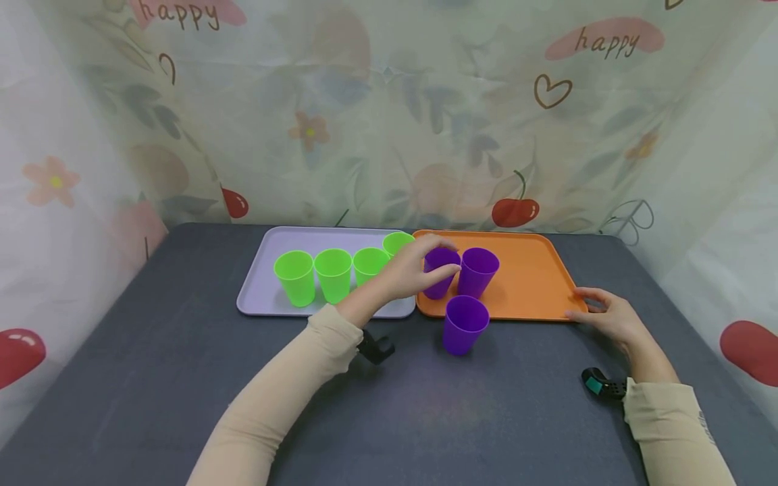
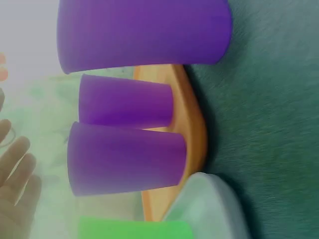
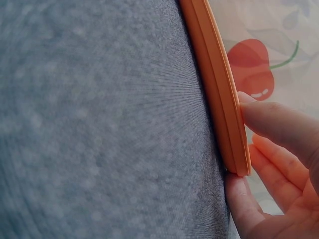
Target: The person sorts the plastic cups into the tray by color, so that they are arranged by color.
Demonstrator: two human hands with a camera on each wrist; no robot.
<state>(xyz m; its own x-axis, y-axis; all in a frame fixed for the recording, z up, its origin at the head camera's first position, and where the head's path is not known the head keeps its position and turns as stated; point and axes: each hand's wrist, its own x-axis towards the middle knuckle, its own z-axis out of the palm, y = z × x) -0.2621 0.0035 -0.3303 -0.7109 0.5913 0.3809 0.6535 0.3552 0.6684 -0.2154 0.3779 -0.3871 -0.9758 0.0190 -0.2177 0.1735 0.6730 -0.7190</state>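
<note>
My left hand reaches over the seam between the trays, fingers spread above a purple cup. In the left wrist view, its fingers stand apart from the cups. Another purple cup stands beside that one on the orange tray. A third purple cup stands on the table in front of the tray. My right hand grips the orange tray's front right corner, thumb and fingers against its rim.
On the lilac tray at the left stand several green cups, partly hidden by my left hand and forearm. Both trays lie side by side on the dark grey table. A printed curtain hangs behind the table.
</note>
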